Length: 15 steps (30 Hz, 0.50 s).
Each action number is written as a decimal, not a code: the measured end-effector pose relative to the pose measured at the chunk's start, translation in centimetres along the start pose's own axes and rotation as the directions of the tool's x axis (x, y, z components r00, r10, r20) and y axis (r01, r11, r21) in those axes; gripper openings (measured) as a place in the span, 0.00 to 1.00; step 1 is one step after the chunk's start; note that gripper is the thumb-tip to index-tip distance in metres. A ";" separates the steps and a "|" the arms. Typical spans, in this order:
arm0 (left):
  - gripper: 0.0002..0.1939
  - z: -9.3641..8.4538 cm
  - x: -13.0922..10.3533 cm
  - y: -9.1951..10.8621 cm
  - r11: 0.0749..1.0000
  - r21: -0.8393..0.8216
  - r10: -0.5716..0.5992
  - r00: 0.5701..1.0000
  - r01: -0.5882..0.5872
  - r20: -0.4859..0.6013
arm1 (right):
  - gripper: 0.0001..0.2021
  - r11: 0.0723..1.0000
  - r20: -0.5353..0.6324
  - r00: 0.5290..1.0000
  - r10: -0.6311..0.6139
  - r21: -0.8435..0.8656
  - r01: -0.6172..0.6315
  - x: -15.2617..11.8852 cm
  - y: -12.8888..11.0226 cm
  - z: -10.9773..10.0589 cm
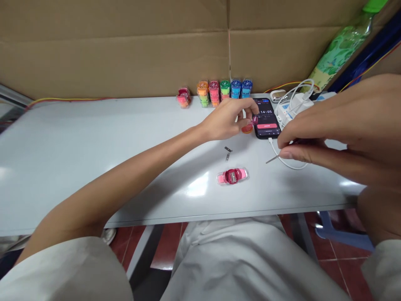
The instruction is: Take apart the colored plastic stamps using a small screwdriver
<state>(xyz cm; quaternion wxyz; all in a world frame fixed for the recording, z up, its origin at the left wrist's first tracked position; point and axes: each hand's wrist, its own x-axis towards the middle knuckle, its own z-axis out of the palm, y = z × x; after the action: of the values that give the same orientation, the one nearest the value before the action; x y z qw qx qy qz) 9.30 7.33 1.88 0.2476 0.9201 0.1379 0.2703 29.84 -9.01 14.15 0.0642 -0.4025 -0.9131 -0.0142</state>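
Observation:
My left hand (230,119) pinches a small translucent magenta piece (255,120) beside the phone's left edge. Just under that piece lies an orange-red round part (247,128). My right hand (332,129) is closed around a thin metal tool, whose shaft (272,159) sticks out to the left over the table. Two small metal blades (228,149) lie on the white table (175,159). Nearer the front edge rests a pink sharpener with a clear case (232,176), its metal blade facing up.
Colourful stacked sharpener pieces (214,93) stand along the cardboard wall, with a red-pink one (183,98) to their left. A phone (266,118) showing a timer, white cables and a power strip (294,108), and a green bottle (341,48) are at the right.

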 end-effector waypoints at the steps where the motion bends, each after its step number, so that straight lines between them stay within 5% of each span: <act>1: 0.12 0.1 -0.2 0.0 1.000 0.009 0.003 1.000 -0.003 0.011 | 0.27 1.000 -0.004 1.000 0.005 0.012 -0.005 0.1 -0.1 0.0; 9: 0.14 0.6 -1.4 -1.2 0.998 0.042 0.051 0.999 -0.050 -0.012 | 0.27 0.998 0.040 0.999 0.036 -0.046 -0.034 0.2 -0.2 -0.2; 15: 0.13 -1.3 -3.8 2.1 0.999 -0.049 -0.018 1.000 0.018 0.001 | 0.14 0.992 0.107 0.992 0.072 -0.114 -0.060 1.4 -1.3 0.3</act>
<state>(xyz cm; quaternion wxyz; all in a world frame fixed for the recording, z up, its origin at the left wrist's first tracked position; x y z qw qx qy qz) 5.72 4.59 2.31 0.2728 0.9125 0.1393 0.2711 27.90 -8.81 14.06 -0.0084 -0.4357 -0.8991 -0.0401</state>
